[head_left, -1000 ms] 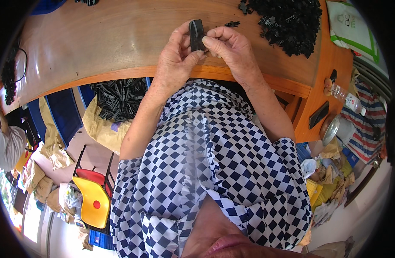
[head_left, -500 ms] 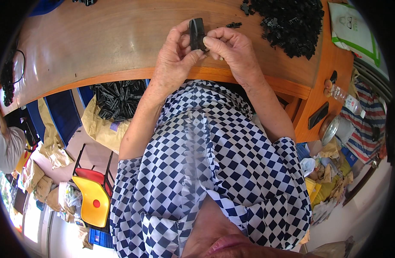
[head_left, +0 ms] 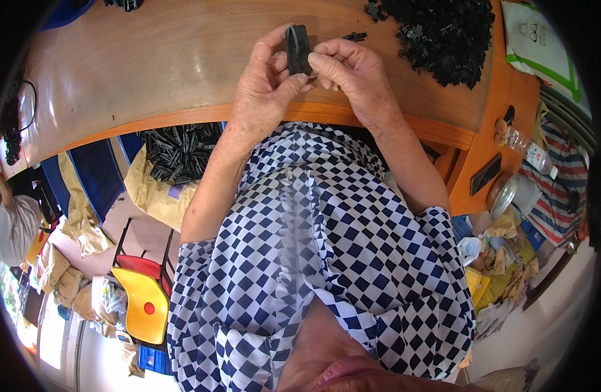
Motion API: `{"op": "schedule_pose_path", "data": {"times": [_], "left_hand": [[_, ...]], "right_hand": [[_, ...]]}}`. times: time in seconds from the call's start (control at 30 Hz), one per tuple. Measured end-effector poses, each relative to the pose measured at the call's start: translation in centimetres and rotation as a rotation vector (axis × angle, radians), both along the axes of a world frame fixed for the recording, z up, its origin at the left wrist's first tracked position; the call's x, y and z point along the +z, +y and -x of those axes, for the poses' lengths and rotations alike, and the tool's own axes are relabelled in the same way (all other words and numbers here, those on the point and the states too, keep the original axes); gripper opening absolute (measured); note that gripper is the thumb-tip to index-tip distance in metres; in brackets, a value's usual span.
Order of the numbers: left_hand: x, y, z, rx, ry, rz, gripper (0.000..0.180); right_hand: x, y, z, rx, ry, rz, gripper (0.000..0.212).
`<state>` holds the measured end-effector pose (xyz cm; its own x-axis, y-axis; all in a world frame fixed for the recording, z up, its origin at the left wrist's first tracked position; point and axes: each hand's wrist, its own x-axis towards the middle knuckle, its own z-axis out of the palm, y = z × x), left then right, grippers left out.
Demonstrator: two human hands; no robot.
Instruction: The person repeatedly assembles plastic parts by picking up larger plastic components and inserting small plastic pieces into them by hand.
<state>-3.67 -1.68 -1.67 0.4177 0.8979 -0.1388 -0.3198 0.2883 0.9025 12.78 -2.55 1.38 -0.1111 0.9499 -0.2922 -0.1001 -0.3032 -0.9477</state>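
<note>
Above the table's near edge, my left hand (head_left: 269,81) is closed round a small, long black plastic part (head_left: 298,49), which stands upright between thumb and fingers. My right hand (head_left: 350,70) pinches at the part's right side, thumb and index fingertip together at its edge. Whether a second small piece sits in that pinch is hidden by the fingertips. Past my right hand, a little black plastic piece (head_left: 355,36) lies alone on the wooden table (head_left: 169,72). A large heap of small black pieces (head_left: 441,42) spreads at the far right.
At the right stand a clear plastic bottle (head_left: 530,151), a dark phone-like slab (head_left: 486,174) and a white-green bag (head_left: 542,46). Below the table's left edge, a paper-lined container (head_left: 155,196) holds black parts (head_left: 183,150). A yellow-red chair (head_left: 147,307) and another person (head_left: 16,228) are at the left.
Both hands stay at nearly the same place. The black part has tilted very slightly and shifted a little up and left; the right fingertips still press at its side.
</note>
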Motion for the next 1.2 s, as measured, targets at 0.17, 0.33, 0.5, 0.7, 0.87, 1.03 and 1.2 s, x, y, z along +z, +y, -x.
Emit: {"op": "schedule_pose_path", "data": {"times": [0.17,0.33,0.5,0.7,0.87,1.03,1.2], "left_hand": [[-0.2,-0.2,0.1,-0.015,0.014,-0.009,0.058],[-0.7,-0.6,0.2,-0.006,0.119,-0.145,0.057],[-0.9,-1.0,0.2,0.001,0.115,-0.122,0.055],[1.2,-1.2,0.1,0.001,-0.047,-0.030,0.069],[2.9,-0.5,0.0,-0.082,-0.015,-0.021,0.060],[4.0,0.8,-0.6,-0.148,0.091,-0.109,0.056],[4.1,1.9,-0.1,-0.158,0.211,-0.231,0.046]], "right_hand": [[0.3,-0.1,0.4,-0.023,-0.036,0.014,0.012],[-0.2,-0.6,0.7,-0.054,-0.125,0.016,0.013],[-0.7,-0.9,0.8,-0.045,-0.729,-0.516,0.023],[1.0,-0.7,1.4,0.073,0.168,-0.023,0.033],[1.7,-0.7,1.5,-0.030,0.106,0.021,0.032],[2.2,-0.7,1.4,-0.124,0.148,-0.074,0.029],[2.3,-0.9,1.6,-0.145,0.187,-0.059,0.027]]}}
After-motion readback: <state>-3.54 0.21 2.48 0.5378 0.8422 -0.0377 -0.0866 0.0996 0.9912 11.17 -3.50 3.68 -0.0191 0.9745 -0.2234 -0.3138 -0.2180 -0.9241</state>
